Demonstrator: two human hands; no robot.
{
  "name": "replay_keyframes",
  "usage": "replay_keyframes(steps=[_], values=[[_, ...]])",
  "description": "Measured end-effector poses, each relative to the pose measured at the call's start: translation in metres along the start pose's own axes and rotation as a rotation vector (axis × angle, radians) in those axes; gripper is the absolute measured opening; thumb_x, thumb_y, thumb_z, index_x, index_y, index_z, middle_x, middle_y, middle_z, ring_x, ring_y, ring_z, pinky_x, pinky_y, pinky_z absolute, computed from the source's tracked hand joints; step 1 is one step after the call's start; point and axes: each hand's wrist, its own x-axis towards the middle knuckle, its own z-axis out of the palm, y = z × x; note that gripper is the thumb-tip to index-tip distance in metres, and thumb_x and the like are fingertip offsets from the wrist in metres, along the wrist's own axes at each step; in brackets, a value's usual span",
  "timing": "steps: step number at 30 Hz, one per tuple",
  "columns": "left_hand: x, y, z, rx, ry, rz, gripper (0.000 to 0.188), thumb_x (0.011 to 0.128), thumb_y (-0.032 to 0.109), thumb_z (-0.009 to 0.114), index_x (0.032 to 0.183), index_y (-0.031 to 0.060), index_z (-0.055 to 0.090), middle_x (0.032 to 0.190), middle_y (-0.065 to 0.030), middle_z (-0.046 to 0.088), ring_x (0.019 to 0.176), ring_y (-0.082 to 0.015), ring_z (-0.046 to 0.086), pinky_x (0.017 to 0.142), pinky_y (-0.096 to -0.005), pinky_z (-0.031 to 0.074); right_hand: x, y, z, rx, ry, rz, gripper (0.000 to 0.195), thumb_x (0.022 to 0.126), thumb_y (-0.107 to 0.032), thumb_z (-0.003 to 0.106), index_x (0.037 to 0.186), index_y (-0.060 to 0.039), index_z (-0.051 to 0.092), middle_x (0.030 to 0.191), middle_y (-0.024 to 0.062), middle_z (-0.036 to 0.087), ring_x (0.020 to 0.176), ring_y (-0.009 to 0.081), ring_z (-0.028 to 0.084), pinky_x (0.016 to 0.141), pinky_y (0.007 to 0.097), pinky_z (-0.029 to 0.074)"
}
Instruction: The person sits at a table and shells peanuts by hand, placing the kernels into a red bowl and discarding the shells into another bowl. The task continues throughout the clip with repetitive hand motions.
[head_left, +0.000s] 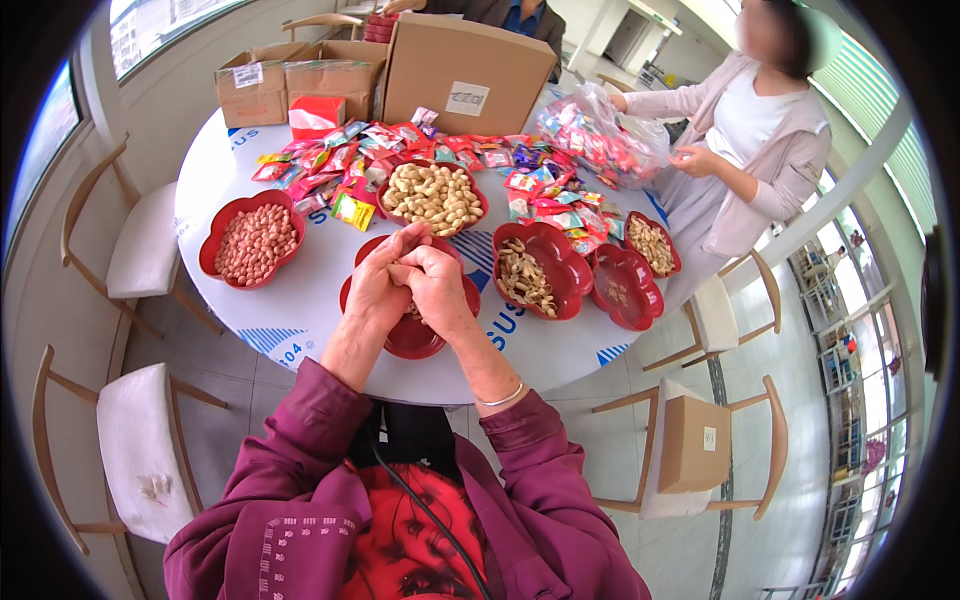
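My left hand (381, 283) and my right hand (435, 286) are pressed together above a red flower-shaped bowl (415, 341) at the table's near side; what lies between them is hidden. A few pale bits show in that bowl beneath my fingers. Just beyond stands a red bowl of unshelled peanuts (433, 196). To the left, another red bowl holds pink shelled peanuts (256, 244). On the right, a red bowl (559, 262) has peanut shells (523, 279) in its left part, beside a smaller red bowl (634, 289) with a few bits and one with shells (651, 244).
Wrapped candies (352, 161) spread across the far half of the round table (300, 322). Behind them stand cardboard boxes (465, 71). At right a person (757, 127) holds a clear plastic bag of candies (600, 135); another person sits behind the boxes. Chairs (146, 442) surround the table.
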Motion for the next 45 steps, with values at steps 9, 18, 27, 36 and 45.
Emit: replay_keyframes(steps=[9, 18, 27, 36, 45], values=[[-0.003, -0.003, 0.007, 0.005, 0.007, 0.032, 0.035, 0.094, 0.015, 0.048, 0.122, -0.0063, 0.05, 0.123, -0.0135, 0.054, 0.113, -0.0216, 0.051, 0.099, -0.0335, 0.041, -0.001, 0.0, 0.002, -0.007, 0.061, 0.019, 0.013, 0.084, -0.013, 0.065, 0.077, -0.0023, 0.062, 0.061, -0.0024, 0.054, 0.046, 0.0011, 0.042, 0.038, 0.0184, 0.031], [-0.002, -0.006, 0.011, 0.022, 0.055, 0.062, 0.033, 0.096, 0.019, 0.047, 0.117, -0.0058, 0.054, 0.119, -0.0145, 0.057, 0.111, -0.0218, 0.052, 0.097, -0.0327, 0.042, -0.001, 0.0, 0.002, -0.056, 0.133, 0.008, 0.014, 0.086, -0.011, 0.063, 0.078, 0.0004, 0.061, 0.064, 0.0023, 0.057, 0.048, 0.0064, 0.048, 0.038, 0.0217, 0.038], [0.003, 0.0, -0.003, 0.012, 0.108, 0.069, 0.032, 0.096, 0.013, 0.041, 0.12, -0.0062, 0.051, 0.121, -0.0147, 0.056, 0.112, -0.0233, 0.053, 0.097, -0.0345, 0.044, 0.012, 0.007, 0.005, -0.184, 0.05, -0.162, 0.016, 0.086, -0.01, 0.061, 0.078, 0.0034, 0.058, 0.061, 0.0096, 0.06, 0.043, 0.0159, 0.055, 0.035, 0.0292, 0.043], [0.007, -0.004, 0.008, -0.188, 0.079, 0.037, 0.03, 0.097, 0.016, 0.043, 0.113, -0.0073, 0.054, 0.117, -0.0184, 0.057, 0.106, -0.0255, 0.056, 0.097, -0.0346, 0.043, 0.012, 0.007, -0.007, -0.189, 0.05, -0.067, 0.016, 0.09, -0.018, 0.06, 0.086, -0.0023, 0.062, 0.059, -0.0025, 0.053, 0.042, 0.0021, 0.043, 0.038, 0.0178, 0.034], [0.001, 0.007, 0.011, -0.351, 0.089, -0.033, 0.032, 0.095, 0.017, 0.047, 0.116, -0.0076, 0.052, 0.121, -0.0199, 0.054, 0.108, -0.0272, 0.054, 0.098, -0.0366, 0.042, 0.016, 0.005, -0.012, -0.073, 0.03, -0.008, 0.011, 0.089, -0.01, 0.06, 0.084, -0.0005, 0.062, 0.065, -0.0015, 0.054, 0.052, 0.003, 0.047, 0.047, 0.0165, 0.039]])
